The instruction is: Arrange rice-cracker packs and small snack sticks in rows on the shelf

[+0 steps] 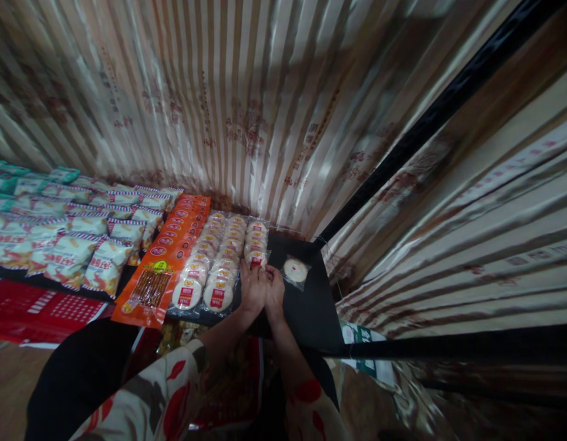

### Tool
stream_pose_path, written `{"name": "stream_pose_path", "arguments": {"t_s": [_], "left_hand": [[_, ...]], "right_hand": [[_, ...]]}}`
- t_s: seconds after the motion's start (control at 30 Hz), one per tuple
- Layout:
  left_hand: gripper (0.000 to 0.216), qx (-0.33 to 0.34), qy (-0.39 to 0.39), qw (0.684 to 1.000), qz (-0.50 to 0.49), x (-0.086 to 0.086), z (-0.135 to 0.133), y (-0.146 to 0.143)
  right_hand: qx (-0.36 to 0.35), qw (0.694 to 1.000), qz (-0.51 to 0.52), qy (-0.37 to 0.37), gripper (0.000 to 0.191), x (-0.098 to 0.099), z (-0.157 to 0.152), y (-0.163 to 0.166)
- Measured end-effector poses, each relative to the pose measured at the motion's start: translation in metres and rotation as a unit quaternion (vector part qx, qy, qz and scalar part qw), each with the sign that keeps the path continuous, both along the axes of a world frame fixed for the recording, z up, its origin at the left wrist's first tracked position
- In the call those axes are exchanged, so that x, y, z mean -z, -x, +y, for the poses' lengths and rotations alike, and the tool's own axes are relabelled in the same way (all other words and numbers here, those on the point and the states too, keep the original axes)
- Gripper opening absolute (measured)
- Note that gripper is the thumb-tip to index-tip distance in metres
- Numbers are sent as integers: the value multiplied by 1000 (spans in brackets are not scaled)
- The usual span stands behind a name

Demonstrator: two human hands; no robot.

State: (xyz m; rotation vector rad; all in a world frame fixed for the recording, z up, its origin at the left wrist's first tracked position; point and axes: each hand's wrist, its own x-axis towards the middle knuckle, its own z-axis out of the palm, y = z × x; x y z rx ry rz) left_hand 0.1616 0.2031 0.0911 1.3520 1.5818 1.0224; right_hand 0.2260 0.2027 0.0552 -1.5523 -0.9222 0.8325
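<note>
My left hand (252, 290) and my right hand (274, 295) meet at the near end of the third row of wrapped rice crackers. Their fingers are closed on a rice cracker packet (256, 260) with a red label; its lower part is hidden behind them. To the left stand two longer rows of the same packets, with one rice cracker packet (217, 296) at the front of the nearer row. A single wrapped cracker (295, 270) lies flat on the black shelf (306, 318), right of my hands.
An orange bag of stick snacks (159, 269) lies left of the crackers, then many white snack bags (106, 263) and green packets (30, 184). A black post (384, 162) rises at the shelf's right corner. Striped plastic sheeting (246, 92) hangs behind. Red packaging (39, 312) lies below.
</note>
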Motion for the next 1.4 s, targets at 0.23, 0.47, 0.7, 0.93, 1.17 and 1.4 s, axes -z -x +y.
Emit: {"name": "stream_pose_path", "arguments": {"t_s": [0.23,0.47,0.7,0.93,1.17,1.4], "left_hand": [[32,-32,-17,998,52,22,2,-13],[40,-4,-35,997,63,34,-1,-31],[39,-19,-43,995,87,38,-2,-4],[39,13,-70,989,130,47,-2,-8],[34,40,-140,971,191,57,1,-4],[35,23,-186,957,220,62,2,-13]], "right_hand": [[4,1000,-29,-8,36,2,4,0],[5,1000,-4,-25,33,7,6,1],[15,999,-10,-33,31,8,6,3],[-10,998,-34,-43,35,11,7,0],[0,997,-59,-56,35,15,7,-1],[4,995,-68,-66,35,18,7,0]]}}
